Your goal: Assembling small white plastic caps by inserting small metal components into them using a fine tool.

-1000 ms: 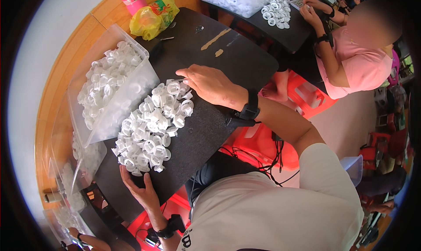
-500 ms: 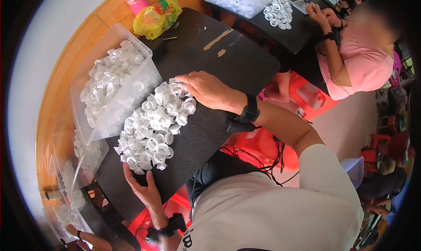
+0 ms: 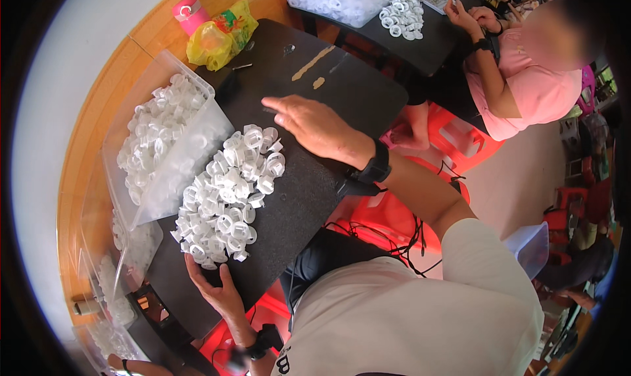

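Observation:
A heap of small white translucent plastic ring-shaped parts [image 3: 227, 195] lies on the black table [image 3: 299, 195]. At the heap's near left end is my left hand [image 3: 217, 294], thumb and fingers apart, fingertips beside the lowest parts. Whether they touch is unclear. Past the far right end hovers my right hand [image 3: 319, 129], its fingers stretched out and nothing visible in it. A gap of bare table shows between it and the heap. Against the heap's left side stands a clear plastic bin [image 3: 187, 156] full of the same parts.
Behind the bin are a yellow plastic bag [image 3: 213, 46] and a pink bottle [image 3: 189, 14]. A co-worker in a pink shirt [image 3: 542, 100] sits at another table with white rings [image 3: 402, 14]. Red stools [image 3: 394, 221] and black cables surround me.
My right hand has come away from the heap's far end, where its fingers touched the parts. My left hand stays by the near end. The whole view has shifted slightly.

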